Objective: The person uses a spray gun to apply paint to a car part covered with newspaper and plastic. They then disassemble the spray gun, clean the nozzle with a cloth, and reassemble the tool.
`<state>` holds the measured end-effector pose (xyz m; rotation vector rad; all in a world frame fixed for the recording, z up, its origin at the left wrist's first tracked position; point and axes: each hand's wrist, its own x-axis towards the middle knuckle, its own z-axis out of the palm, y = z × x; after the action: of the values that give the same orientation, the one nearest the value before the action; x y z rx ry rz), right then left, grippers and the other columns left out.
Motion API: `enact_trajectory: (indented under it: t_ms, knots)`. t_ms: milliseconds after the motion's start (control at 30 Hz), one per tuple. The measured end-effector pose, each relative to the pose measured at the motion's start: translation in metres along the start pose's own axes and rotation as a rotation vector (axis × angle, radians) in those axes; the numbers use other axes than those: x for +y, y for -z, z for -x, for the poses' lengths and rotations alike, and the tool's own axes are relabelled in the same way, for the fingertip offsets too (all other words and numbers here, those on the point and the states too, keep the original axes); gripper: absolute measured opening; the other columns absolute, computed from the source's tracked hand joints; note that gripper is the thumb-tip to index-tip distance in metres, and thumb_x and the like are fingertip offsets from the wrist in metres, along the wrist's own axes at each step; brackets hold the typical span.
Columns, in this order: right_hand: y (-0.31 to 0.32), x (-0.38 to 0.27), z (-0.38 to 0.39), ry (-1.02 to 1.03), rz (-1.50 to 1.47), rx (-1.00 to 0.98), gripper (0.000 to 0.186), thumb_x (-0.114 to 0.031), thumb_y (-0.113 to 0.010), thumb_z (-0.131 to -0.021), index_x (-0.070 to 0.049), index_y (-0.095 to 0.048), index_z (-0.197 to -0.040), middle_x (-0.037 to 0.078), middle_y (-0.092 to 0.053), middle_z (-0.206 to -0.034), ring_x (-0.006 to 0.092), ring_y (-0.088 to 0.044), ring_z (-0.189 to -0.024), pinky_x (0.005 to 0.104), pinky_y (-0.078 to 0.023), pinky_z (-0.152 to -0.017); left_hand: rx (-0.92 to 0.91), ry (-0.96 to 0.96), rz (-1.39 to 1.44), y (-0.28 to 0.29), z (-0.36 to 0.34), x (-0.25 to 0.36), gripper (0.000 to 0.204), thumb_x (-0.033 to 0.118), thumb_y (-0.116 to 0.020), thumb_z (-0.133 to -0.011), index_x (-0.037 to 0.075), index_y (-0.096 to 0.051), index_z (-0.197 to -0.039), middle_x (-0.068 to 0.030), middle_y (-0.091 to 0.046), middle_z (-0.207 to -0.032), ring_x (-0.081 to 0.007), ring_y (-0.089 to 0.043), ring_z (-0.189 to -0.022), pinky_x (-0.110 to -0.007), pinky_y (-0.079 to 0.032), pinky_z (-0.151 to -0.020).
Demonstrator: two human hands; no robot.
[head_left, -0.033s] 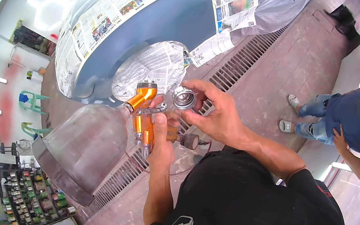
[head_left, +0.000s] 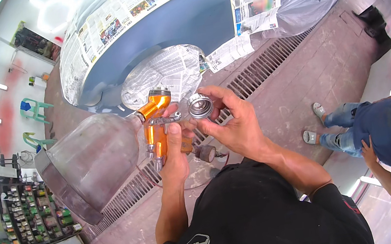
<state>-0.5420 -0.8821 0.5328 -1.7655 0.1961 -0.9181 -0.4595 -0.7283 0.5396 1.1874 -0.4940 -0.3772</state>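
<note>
Over a grated paint-booth floor (head_left: 268, 67), left hand (head_left: 175, 150) gripping orange spray gun (head_left: 155, 128), right hand (head_left: 229, 122) pinching metal ring (head_left: 200, 106), newspaper-masked car (head_left: 179, 22) beyond.

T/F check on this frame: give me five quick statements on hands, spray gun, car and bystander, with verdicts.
1. The left hand grips the orange spray gun. True.
2. The right hand is empty. False: its fingers hold a round metal ring cap.
3. The gun's translucent cup is detached, lying on the floor. False: it sits attached to the gun.
4. Newspaper masking covers parts of the blue car panel. True.
5. Another person crouches at the right. True.
</note>
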Motion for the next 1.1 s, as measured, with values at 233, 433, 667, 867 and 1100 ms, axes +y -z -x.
enact_trajectory:
  t_ms: [233,433,667,867,1100]
  knots:
    - [-0.007,0.009,-0.016,0.029,-0.04,0.022,0.062,-0.005,-0.091,-0.081,-0.008,-0.066,-0.138,0.006,-0.069,-0.091,0.0147,-0.067,-0.082,0.0319,-0.056,-0.071,0.043,-0.003,0.001,0.002,-0.013,-0.004,0.059,0.029,-0.066,-0.112,0.007,-0.038,-0.159,-0.0129,-0.058,-0.147,-0.0137,-0.068,-0.097,-0.031,-0.055,-0.079]
    - [-0.013,0.016,-0.018,-0.087,-0.13,-0.033,0.057,0.001,-0.09,-0.083,-0.005,-0.066,-0.135,0.002,-0.071,-0.114,0.0077,-0.062,-0.092,0.0261,-0.056,-0.08,0.109,0.007,0.009,0.007,-0.012,-0.007,0.059,0.028,-0.066,-0.112,0.007,-0.038,-0.16,-0.0122,-0.059,-0.145,-0.0141,-0.07,-0.097,-0.03,-0.055,-0.078]
    - [-0.014,0.014,-0.036,0.178,0.046,-0.189,0.056,0.005,-0.084,-0.082,-0.008,-0.068,-0.134,0.009,-0.07,-0.118,0.021,-0.069,-0.094,0.034,-0.059,-0.08,0.174,-0.033,-0.018,0.01,-0.015,-0.008,0.056,0.025,-0.068,-0.11,0.008,-0.043,-0.158,-0.0107,-0.062,-0.141,-0.0146,-0.069,-0.103,-0.032,-0.056,-0.083]
    - [-0.022,0.018,-0.034,0.369,0.211,-0.277,0.062,0.004,-0.077,-0.083,-0.01,-0.067,-0.142,0.013,-0.067,-0.127,0.0349,-0.07,-0.106,0.0418,-0.06,-0.087,0.227,0.005,-0.003,-0.002,-0.016,-0.011,0.058,0.014,-0.072,-0.106,0.008,-0.045,-0.158,-0.0082,-0.062,-0.142,-0.0137,-0.063,-0.116,-0.032,-0.055,-0.088]
    - [-0.023,0.014,-0.025,-0.154,-0.415,-0.27,0.055,-0.001,-0.079,-0.09,-0.004,-0.066,-0.144,0.013,-0.064,-0.137,0.0235,-0.065,-0.122,0.0362,-0.056,-0.098,0.166,0.048,0.077,0.004,-0.018,-0.016,0.065,0.012,-0.073,-0.104,0.006,-0.041,-0.16,-0.0087,-0.053,-0.152,-0.0177,-0.056,-0.133,-0.034,-0.05,-0.108]
